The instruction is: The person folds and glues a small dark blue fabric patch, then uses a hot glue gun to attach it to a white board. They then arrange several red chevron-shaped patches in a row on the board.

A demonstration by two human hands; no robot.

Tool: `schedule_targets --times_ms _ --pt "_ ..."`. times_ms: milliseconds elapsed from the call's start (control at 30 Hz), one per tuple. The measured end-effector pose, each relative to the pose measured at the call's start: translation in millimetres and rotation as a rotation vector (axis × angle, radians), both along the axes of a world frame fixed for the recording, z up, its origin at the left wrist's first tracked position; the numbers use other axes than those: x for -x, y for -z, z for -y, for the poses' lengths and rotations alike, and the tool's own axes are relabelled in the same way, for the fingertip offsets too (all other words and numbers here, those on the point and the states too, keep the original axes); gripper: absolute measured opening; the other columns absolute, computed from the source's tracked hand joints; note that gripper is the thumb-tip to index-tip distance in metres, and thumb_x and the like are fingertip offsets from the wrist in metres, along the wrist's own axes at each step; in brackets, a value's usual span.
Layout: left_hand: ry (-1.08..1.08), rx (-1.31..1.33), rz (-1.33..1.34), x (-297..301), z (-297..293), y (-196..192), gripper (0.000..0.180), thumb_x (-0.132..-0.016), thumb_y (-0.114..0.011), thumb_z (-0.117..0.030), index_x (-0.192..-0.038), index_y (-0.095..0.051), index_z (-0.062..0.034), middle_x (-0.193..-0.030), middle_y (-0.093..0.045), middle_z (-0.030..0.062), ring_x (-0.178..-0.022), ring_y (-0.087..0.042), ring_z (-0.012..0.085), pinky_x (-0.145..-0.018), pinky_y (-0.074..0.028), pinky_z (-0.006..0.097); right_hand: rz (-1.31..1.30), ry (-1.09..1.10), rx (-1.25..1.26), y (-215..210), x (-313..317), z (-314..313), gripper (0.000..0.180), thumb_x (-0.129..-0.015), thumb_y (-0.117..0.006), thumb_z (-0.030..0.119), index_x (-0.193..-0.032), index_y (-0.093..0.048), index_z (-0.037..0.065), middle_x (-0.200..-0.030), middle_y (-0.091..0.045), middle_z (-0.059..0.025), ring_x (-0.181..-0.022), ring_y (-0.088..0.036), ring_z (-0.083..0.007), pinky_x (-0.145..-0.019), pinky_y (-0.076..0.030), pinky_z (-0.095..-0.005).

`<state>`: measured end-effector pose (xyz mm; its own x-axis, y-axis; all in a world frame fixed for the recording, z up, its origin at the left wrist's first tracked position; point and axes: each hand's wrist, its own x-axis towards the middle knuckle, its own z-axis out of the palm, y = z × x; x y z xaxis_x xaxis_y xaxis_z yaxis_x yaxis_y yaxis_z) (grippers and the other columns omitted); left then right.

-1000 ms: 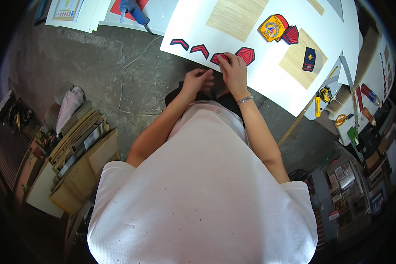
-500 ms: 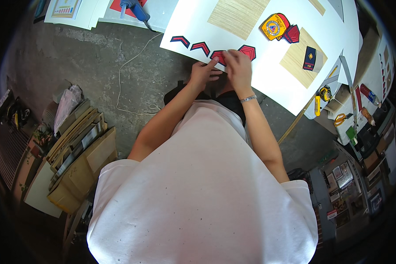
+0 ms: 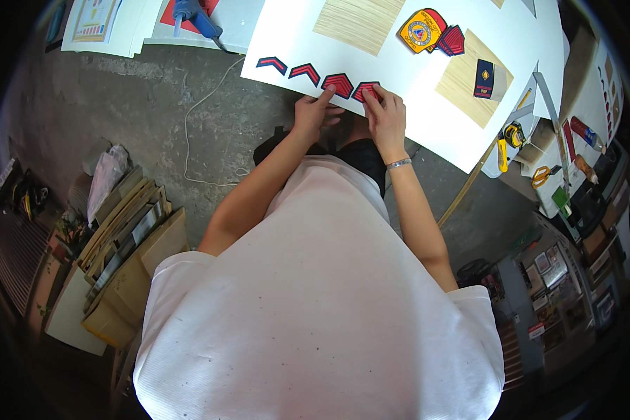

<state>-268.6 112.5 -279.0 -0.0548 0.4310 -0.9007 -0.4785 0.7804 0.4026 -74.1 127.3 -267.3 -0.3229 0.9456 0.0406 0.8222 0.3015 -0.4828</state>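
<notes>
A large white board (image 3: 399, 84) lies on the grey concrete floor (image 3: 140, 126). Along its near edge sits a row of red-and-navy embroidered chevron patches (image 3: 306, 71). The left hand (image 3: 313, 112) presses a fingertip on the third patch (image 3: 339, 84), while the right hand (image 3: 385, 115) covers most of the fourth patch (image 3: 363, 90), perhaps pinching its edge. Further up the board lie a yellow shield-shaped badge (image 3: 420, 31) and two pale woven rectangles (image 3: 357, 22). A blue glue gun (image 3: 194, 18) rests beyond the board's left corner, its white cord (image 3: 192, 133) trailing across the floor.
</notes>
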Motion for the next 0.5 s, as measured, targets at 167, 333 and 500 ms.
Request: schedule_targets --times_ms 167,333,500 --pt "-0.022 0.009 -0.002 -1.5 0.7 1.5 0.059 -0.088 -0.084 -0.043 -0.113 -0.058 0.003 -0.099 -0.067 0.0147 -0.09 -0.076 0.0278 -0.067 -0.064 0.037 -0.027 0.028 0.019 -0.4 2.8 5.8 0.037 -0.089 -0.075 0.012 -0.125 -0.073 0.021 -0.132 -0.065 -0.0073 -0.11 -0.061 -0.0292 -0.095 -0.049 -0.0414" --pt "-0.013 0.018 0.002 -0.9 0.9 3.7 0.065 -0.088 -0.083 -0.044 -0.118 -0.053 0.005 -0.103 -0.066 0.0154 -0.093 -0.076 0.0293 -0.072 -0.064 0.04 -0.033 0.011 0.006 -0.3 0.3 3.9 0.037 -0.089 -0.074 0.011 -0.125 -0.073 0.022 -0.132 -0.065 -0.0079 -0.11 -0.061 -0.0292 -0.095 -0.05 -0.0407" --pt "-0.025 0.004 0.024 0.0 2.8 0.9 0.064 -0.088 -0.084 -0.044 -0.117 -0.054 0.0047 -0.103 -0.066 0.0155 -0.094 -0.075 0.0295 -0.075 -0.063 0.041 -0.046 0.005 0.02 -2.7 -1.7 4.3 0.039 -0.089 -0.074 0.011 -0.126 -0.073 0.023 -0.132 -0.064 -0.0079 -0.107 -0.061 -0.0287 -0.093 -0.05 -0.0407"
